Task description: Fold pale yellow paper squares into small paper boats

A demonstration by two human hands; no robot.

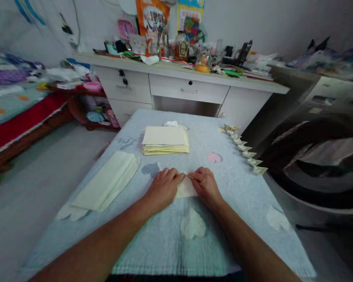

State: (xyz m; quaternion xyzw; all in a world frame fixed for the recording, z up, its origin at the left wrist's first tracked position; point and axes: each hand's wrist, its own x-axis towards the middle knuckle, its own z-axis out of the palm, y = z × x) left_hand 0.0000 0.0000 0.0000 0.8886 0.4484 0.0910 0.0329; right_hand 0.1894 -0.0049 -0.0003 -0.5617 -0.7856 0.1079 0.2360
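Between my two hands lies a small sheet of cream paper [186, 189] on the cloth-covered table, its far edge folded or lifted. My left hand [165, 185] pinches the paper's upper left side, fingers bent together. On the other side, my right hand [206, 186] pinches the upper right edge near the fold. Beyond them sits a stack of cream and yellow paper [165, 137]. To the left, a fanned pile of pale folded paper [107, 182] rests at an angle. A row of small folded paper pieces [248, 154] runs along the table's right side.
The table wears a light blue cloth [153, 243] with heart patches. Behind it stands a white desk [191, 88] crowded with jars and packets. A washing machine [314, 129] is close on the right, a bed [20, 105] on the left.
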